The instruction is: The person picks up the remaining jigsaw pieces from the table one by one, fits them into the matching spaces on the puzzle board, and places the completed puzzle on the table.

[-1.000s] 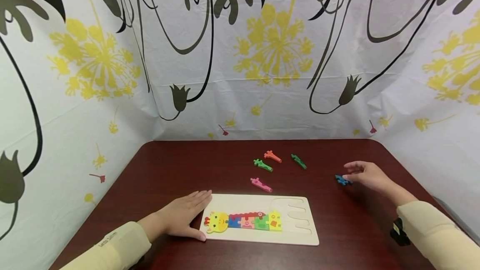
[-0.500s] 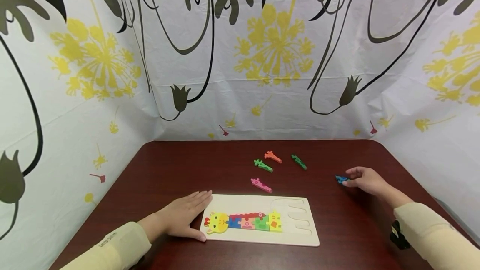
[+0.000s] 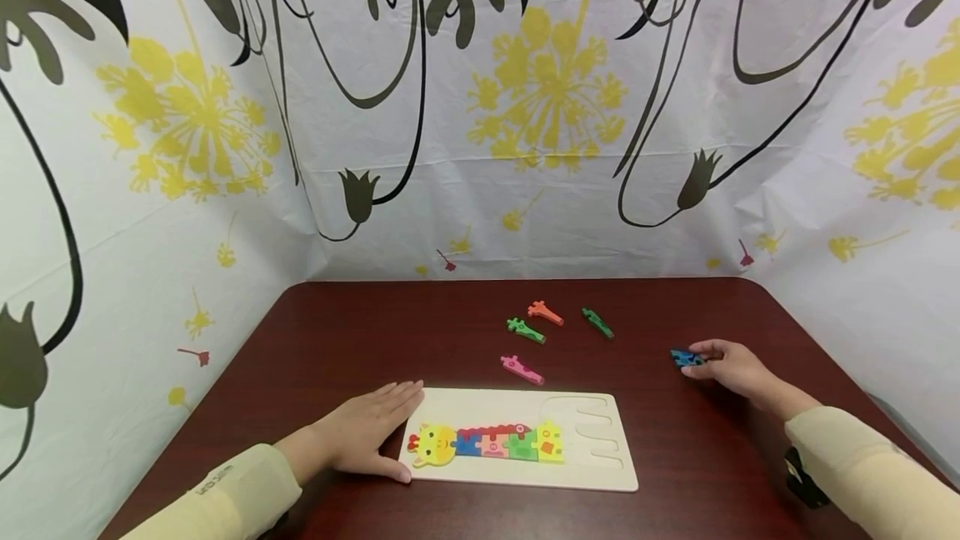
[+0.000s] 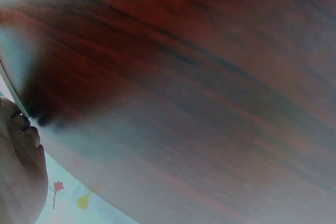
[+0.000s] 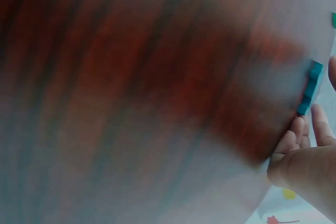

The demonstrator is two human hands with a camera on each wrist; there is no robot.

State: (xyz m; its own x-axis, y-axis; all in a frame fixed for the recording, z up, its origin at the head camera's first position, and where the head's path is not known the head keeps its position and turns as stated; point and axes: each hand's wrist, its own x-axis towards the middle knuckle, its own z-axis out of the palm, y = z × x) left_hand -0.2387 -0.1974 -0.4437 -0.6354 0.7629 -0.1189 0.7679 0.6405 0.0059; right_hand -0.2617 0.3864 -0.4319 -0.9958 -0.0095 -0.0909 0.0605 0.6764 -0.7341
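Note:
A pale puzzle board [image 3: 592, 473] lies on the table, with a giraffe's yellow head [image 3: 435, 445] and several coloured body pieces [image 3: 517, 445] set in it. My left hand [image 3: 375, 432] rests flat at the board's left end, its fingers extended along the corner and thumb at the near edge. Farther off on the right, my right hand [image 3: 731, 365] pinches a blue puzzle piece [image 3: 684, 357] between thumb and fingers, low over the table. The right wrist view shows this blue piece [image 5: 311, 87] edge-on by the fingertips.
Behind the board lie loose puzzle pieces: pink [image 3: 522, 370], light green [image 3: 527, 330], orange [image 3: 545, 313] and dark green [image 3: 597, 323]. Bare leg-shaped recesses [image 3: 596, 432] show at the board's right end. A patterned curtain [image 3: 480, 223] hangs around the dark red table [image 3: 360, 332].
My right hand has shifted slightly nearer, and its fingers have gone from resting over the blue puzzle piece to pinching its right side. My left hand and the board stay put.

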